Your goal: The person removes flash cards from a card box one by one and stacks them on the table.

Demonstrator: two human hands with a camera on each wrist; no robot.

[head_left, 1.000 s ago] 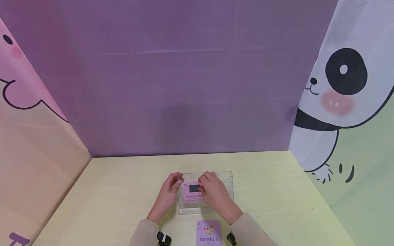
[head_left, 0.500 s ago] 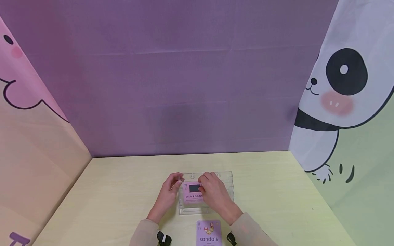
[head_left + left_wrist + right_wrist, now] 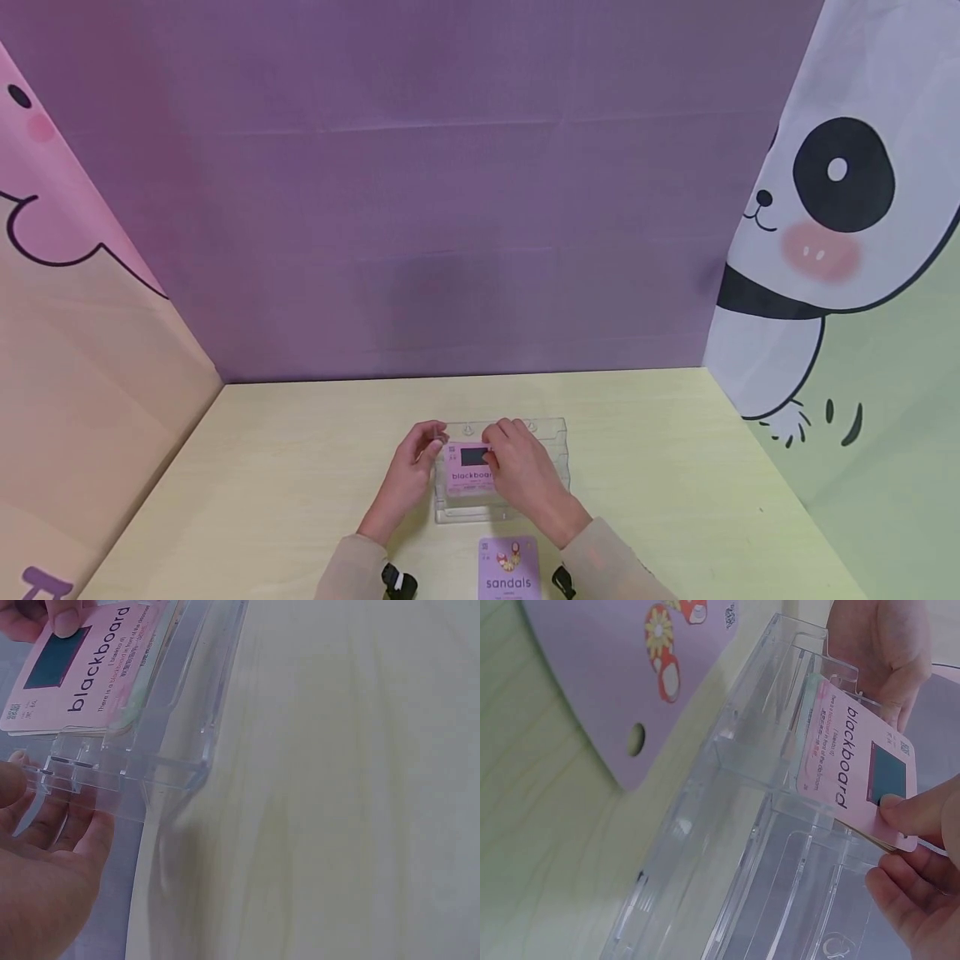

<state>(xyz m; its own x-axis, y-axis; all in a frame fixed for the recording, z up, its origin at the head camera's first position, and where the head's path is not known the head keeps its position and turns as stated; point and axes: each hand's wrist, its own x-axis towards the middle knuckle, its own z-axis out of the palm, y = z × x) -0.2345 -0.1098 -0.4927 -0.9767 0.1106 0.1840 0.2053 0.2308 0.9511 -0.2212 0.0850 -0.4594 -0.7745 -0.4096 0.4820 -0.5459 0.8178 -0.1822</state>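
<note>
A clear plastic card rack (image 3: 555, 446) with stepped sides stands on the table. A small stack of cards sits in one of its left slots, with a pink "blackboard" card (image 3: 856, 754) at the front. My right hand (image 3: 525, 471) pinches the stack's upper right corner, thumb on the card's face and fingers behind. My left hand (image 3: 411, 475) grips the rack's left edge. In the left wrist view, the left fingers (image 3: 64, 825) curl behind the clear plastic. A purple "sandals" card (image 3: 509, 567) lies on the table in front of the rack.
The pale wooden table (image 3: 300, 467) is bounded by a purple back panel (image 3: 450, 208) and printed side panels, the right one with a panda (image 3: 840, 208). Black straps (image 3: 400, 582) show at the wrists.
The "blackboard" card has shifted very slightly up and away in my right hand's pinch. My left hand, the rack and the "sandals" card have stayed where they were.
</note>
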